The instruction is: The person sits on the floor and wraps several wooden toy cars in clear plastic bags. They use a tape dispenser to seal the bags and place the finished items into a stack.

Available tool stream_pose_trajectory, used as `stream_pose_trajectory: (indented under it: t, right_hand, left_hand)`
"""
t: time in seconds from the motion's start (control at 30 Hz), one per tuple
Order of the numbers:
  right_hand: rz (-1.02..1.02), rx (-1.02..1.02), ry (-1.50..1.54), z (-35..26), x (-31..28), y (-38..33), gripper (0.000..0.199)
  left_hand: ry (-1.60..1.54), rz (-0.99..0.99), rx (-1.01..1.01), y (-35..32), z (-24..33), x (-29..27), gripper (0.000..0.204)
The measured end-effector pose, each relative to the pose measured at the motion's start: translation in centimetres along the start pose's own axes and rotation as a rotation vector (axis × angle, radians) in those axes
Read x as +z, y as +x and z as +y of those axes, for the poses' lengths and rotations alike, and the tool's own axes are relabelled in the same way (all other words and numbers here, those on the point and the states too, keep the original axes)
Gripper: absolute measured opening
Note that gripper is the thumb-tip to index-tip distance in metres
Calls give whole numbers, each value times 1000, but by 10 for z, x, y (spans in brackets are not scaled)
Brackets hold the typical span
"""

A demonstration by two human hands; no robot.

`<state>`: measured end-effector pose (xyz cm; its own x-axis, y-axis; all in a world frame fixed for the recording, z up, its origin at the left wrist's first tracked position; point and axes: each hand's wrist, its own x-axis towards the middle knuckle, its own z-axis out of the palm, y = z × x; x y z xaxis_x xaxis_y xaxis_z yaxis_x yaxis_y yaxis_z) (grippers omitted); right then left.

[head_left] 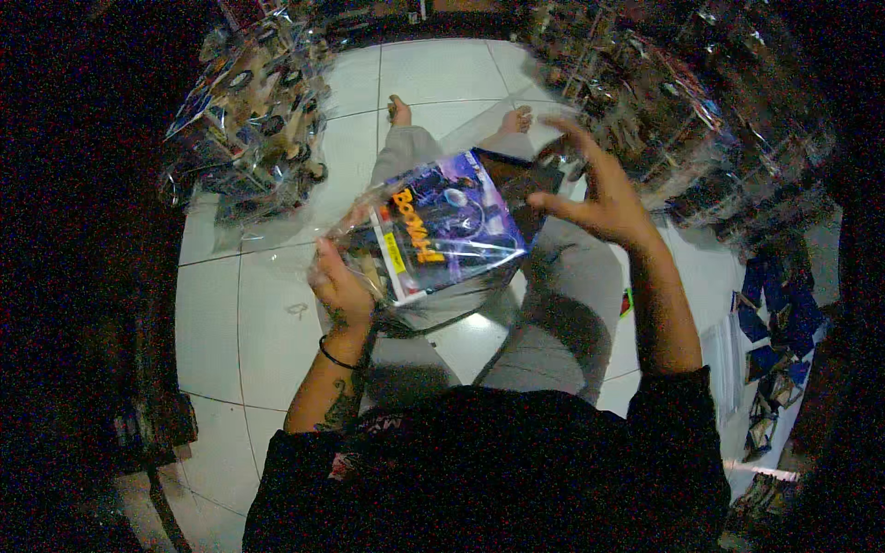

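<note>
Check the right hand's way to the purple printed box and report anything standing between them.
Nothing visible stands between the right hand and the purple printed box; the spread fingers are by its right end. Clear plastic shows at the left end, by the left hand.

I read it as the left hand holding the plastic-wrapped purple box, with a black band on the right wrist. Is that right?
Not quite: the head view shows the black band on the left wrist. The left hand does hold the plastic-wrapped purple box.
</note>
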<state>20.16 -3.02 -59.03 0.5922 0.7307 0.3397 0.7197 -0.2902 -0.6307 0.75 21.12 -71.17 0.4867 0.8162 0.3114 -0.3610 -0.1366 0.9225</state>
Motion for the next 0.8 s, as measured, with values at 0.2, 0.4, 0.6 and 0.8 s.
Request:
stream_pose_trajectory:
  t: [0.2,0.4,0.6,0.8]
  right_hand:
    - [448,-34,-154,-33,-78,-4,16]
    - [163,-62,-639,-75,-81,14,31]
    - [-420,-574,-926,-111,-17,55,71]
    - [-476,-712,-810,-68,-10,83,20]
  left_hand:
    - [-45,-106,-80,-51,31,27,52]
    - [180,-280,375,-53,55,45,46]
    - [323,-261,374,-34,48,27,47]
    - [509,-382,1092,-58,65,43,71]
